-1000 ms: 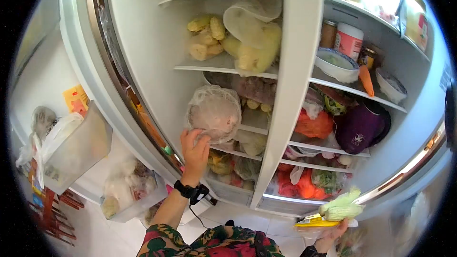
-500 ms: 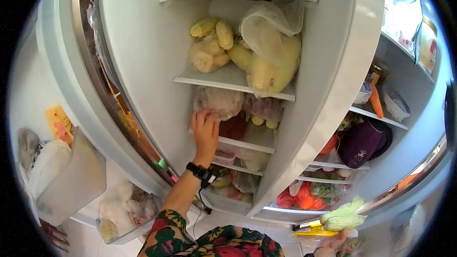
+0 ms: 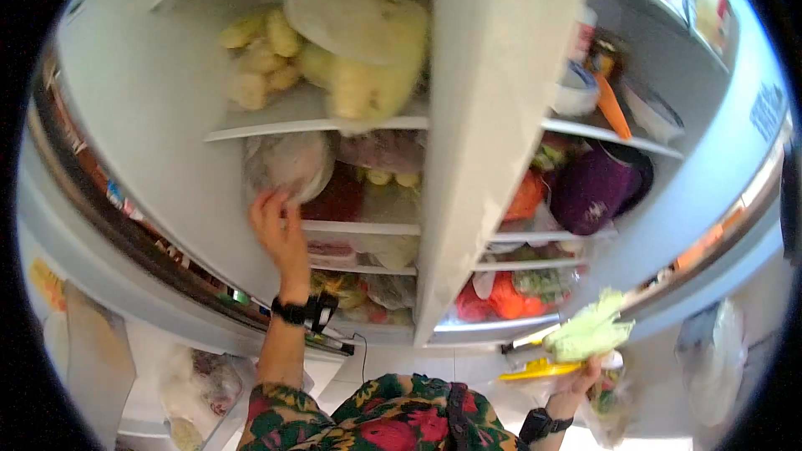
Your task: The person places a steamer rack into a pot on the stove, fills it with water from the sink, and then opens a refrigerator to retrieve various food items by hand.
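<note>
My left hand (image 3: 280, 230) reaches into the left compartment, its fingers pressed on the lower front of a clear-bagged pale pinkish package (image 3: 288, 163). The package lies on a shelf beside a purplish bagged bundle (image 3: 383, 152). Low on the right, my right hand (image 3: 578, 380) is closed around a pale green leafy vegetable (image 3: 589, 326). A yellow item (image 3: 541, 369) sticks out beside it; its kind is not clear. Part of the right hand's grip is hidden.
Above, a shelf holds bagged corn (image 3: 359, 88) and pale yellow pieces (image 3: 263, 58). A wide white divider (image 3: 468, 117) separates the right compartment, with a carrot (image 3: 614, 108) and a purple bag (image 3: 591, 188). Open doors with bins flank both sides.
The view has shifted right and closer. The package under my left hand looks turned, with its plastic showing at the right side. The green vegetable stays in my right hand.
</note>
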The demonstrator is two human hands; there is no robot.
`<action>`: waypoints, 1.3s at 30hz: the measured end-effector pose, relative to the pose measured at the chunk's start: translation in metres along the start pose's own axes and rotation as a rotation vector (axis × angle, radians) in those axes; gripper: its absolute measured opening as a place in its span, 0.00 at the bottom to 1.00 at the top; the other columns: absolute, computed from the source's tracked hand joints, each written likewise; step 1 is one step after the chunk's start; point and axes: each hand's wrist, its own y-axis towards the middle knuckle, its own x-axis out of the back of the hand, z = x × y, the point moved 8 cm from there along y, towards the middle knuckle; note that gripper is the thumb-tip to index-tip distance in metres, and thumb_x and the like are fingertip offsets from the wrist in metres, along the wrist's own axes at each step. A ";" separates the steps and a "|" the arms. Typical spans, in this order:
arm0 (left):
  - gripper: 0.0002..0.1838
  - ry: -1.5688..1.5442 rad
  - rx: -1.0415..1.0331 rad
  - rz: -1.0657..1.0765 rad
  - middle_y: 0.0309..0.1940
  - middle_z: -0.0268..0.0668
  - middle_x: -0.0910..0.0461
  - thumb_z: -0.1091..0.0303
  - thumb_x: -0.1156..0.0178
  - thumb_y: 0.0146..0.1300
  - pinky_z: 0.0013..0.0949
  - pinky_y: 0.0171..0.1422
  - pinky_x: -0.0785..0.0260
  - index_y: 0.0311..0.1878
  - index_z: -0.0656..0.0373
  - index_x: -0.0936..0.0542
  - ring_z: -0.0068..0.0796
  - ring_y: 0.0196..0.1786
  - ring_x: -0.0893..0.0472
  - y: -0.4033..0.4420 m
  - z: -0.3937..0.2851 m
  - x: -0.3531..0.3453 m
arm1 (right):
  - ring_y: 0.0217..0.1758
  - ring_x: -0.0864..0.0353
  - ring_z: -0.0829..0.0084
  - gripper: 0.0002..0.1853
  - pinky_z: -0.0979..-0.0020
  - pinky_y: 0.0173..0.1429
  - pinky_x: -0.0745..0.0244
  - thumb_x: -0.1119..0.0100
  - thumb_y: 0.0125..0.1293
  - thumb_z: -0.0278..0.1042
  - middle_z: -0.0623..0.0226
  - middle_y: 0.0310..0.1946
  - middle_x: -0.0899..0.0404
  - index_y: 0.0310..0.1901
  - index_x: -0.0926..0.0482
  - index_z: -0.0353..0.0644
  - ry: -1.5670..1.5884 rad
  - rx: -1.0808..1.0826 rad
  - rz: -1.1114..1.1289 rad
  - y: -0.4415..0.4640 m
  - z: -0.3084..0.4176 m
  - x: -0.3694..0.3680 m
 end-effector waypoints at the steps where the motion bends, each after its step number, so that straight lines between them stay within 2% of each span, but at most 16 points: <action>1: 0.09 -0.115 0.075 0.017 0.45 0.44 0.32 0.77 0.46 0.53 0.37 0.56 0.43 0.40 0.62 0.27 0.41 0.51 0.34 -0.020 -0.002 0.011 | 0.56 0.33 0.57 0.38 0.56 0.59 0.35 0.45 0.44 0.39 0.56 0.53 0.34 0.60 0.43 0.39 0.026 -0.018 0.003 0.001 0.003 -0.010; 3: 0.08 -0.201 0.210 0.079 0.46 0.44 0.34 0.78 0.47 0.54 0.35 0.57 0.44 0.39 0.62 0.27 0.39 0.51 0.34 -0.059 -0.006 0.034 | 0.55 0.32 0.57 0.38 0.58 0.59 0.34 0.43 0.41 0.37 0.56 0.52 0.32 0.59 0.41 0.37 0.048 -0.017 -0.001 0.008 0.005 -0.006; 4: 0.07 -0.178 0.266 0.122 0.45 0.45 0.34 0.78 0.48 0.54 0.34 0.57 0.44 0.38 0.62 0.27 0.39 0.50 0.34 -0.077 -0.004 0.047 | 0.57 0.35 0.50 0.43 0.54 0.63 0.40 0.38 0.43 0.42 0.53 0.56 0.37 0.61 0.46 0.38 0.043 -0.037 0.029 0.007 0.004 -0.007; 9: 0.08 -0.026 0.175 0.400 0.41 0.41 0.31 0.77 0.44 0.48 0.34 0.53 0.41 0.34 0.63 0.27 0.39 0.48 0.32 -0.125 -0.027 0.103 | 0.54 0.31 0.57 0.40 0.60 0.61 0.36 0.37 0.42 0.39 0.54 0.52 0.32 0.58 0.41 0.34 0.091 -0.151 0.056 0.018 -0.006 0.017; 11: 0.08 0.003 0.213 0.720 0.36 0.39 0.29 0.78 0.41 0.43 0.35 0.50 0.39 0.30 0.61 0.25 0.39 0.45 0.30 -0.138 -0.038 0.103 | 0.55 0.31 0.57 0.40 0.60 0.60 0.36 0.38 0.42 0.38 0.55 0.52 0.32 0.58 0.41 0.34 0.112 -0.160 0.055 0.022 -0.009 0.021; 12: 0.08 0.010 0.207 0.725 0.36 0.39 0.29 0.78 0.41 0.43 0.35 0.50 0.39 0.30 0.61 0.25 0.39 0.45 0.30 -0.136 -0.053 0.107 | 0.55 0.31 0.57 0.39 0.59 0.60 0.36 0.38 0.42 0.37 0.55 0.52 0.32 0.58 0.41 0.34 0.127 -0.174 0.057 0.023 -0.011 0.024; 15: 0.08 -0.160 0.305 1.054 0.35 0.38 0.28 0.78 0.40 0.41 0.33 0.49 0.38 0.28 0.60 0.24 0.35 0.42 0.29 -0.157 -0.098 0.089 | 0.54 0.31 0.56 0.39 0.59 0.60 0.35 0.39 0.42 0.34 0.54 0.53 0.33 0.58 0.42 0.33 0.185 -0.256 0.054 0.024 -0.015 0.034; 21: 0.07 -0.228 0.205 1.117 0.35 0.37 0.28 0.76 0.39 0.42 0.32 0.49 0.38 0.29 0.60 0.23 0.33 0.42 0.28 -0.189 -0.139 0.054 | 0.54 0.31 0.54 0.41 0.59 0.60 0.35 0.38 0.39 0.35 0.54 0.53 0.33 0.59 0.43 0.35 0.139 -0.304 -0.063 0.011 -0.002 0.065; 24: 0.06 -0.238 0.164 1.165 0.36 0.37 0.27 0.75 0.39 0.44 0.32 0.49 0.37 0.29 0.60 0.23 0.34 0.43 0.28 -0.206 -0.145 0.037 | 0.54 0.31 0.54 0.41 0.59 0.60 0.35 0.37 0.39 0.35 0.54 0.53 0.33 0.59 0.42 0.35 0.171 -0.322 0.000 0.010 0.005 0.082; 26: 0.07 -0.321 0.291 1.189 0.36 0.38 0.27 0.75 0.39 0.45 0.32 0.49 0.38 0.30 0.61 0.23 0.35 0.43 0.29 -0.228 -0.140 0.022 | 0.54 0.31 0.56 0.40 0.60 0.59 0.34 0.38 0.39 0.34 0.54 0.53 0.32 0.58 0.41 0.34 0.209 -0.302 -0.042 0.006 0.014 0.089; 30: 0.07 -0.314 0.120 1.235 0.36 0.40 0.28 0.73 0.40 0.46 0.34 0.49 0.38 0.31 0.60 0.23 0.39 0.43 0.29 -0.252 -0.159 -0.002 | 0.53 0.29 0.57 0.38 0.60 0.58 0.33 0.38 0.39 0.33 0.54 0.52 0.31 0.57 0.39 0.34 0.191 -0.303 -0.052 -0.003 0.018 0.118; 32: 0.07 -0.331 0.077 1.213 0.36 0.40 0.29 0.74 0.41 0.46 0.35 0.48 0.38 0.32 0.60 0.23 0.40 0.43 0.30 -0.246 -0.172 -0.005 | 0.52 0.29 0.58 0.37 0.60 0.57 0.32 0.39 0.39 0.32 0.56 0.50 0.30 0.56 0.38 0.35 0.149 -0.319 -0.043 -0.007 0.026 0.121; 34: 0.07 -0.339 0.106 1.174 0.37 0.39 0.29 0.76 0.41 0.46 0.32 0.50 0.38 0.32 0.62 0.24 0.34 0.43 0.29 -0.236 -0.180 -0.007 | 0.52 0.28 0.58 0.36 0.60 0.57 0.32 0.40 0.39 0.31 0.56 0.50 0.29 0.55 0.37 0.35 0.154 -0.334 -0.032 -0.009 0.036 0.108; 36: 0.08 -0.342 0.074 1.088 0.37 0.39 0.29 0.77 0.41 0.44 0.34 0.51 0.38 0.31 0.60 0.24 0.36 0.44 0.29 -0.216 -0.198 -0.006 | 0.52 0.29 0.58 0.37 0.60 0.57 0.32 0.40 0.39 0.32 0.56 0.50 0.30 0.56 0.38 0.35 0.101 -0.276 -0.065 -0.007 0.043 0.110; 38: 0.12 -0.315 -0.221 0.906 0.38 0.37 0.29 0.78 0.39 0.42 0.40 0.49 0.37 0.34 0.57 0.23 0.43 0.45 0.31 -0.198 -0.222 0.006 | 0.53 0.29 0.58 0.37 0.60 0.58 0.33 0.40 0.40 0.33 0.56 0.50 0.30 0.57 0.39 0.35 0.088 -0.284 -0.039 -0.005 0.043 0.107; 39: 0.12 -0.308 -0.210 0.902 0.38 0.37 0.29 0.78 0.39 0.42 0.40 0.49 0.37 0.34 0.57 0.23 0.43 0.45 0.31 -0.194 -0.223 0.009 | 0.53 0.30 0.58 0.38 0.60 0.58 0.33 0.39 0.40 0.34 0.56 0.51 0.31 0.57 0.39 0.36 0.085 -0.272 -0.033 -0.006 0.044 0.106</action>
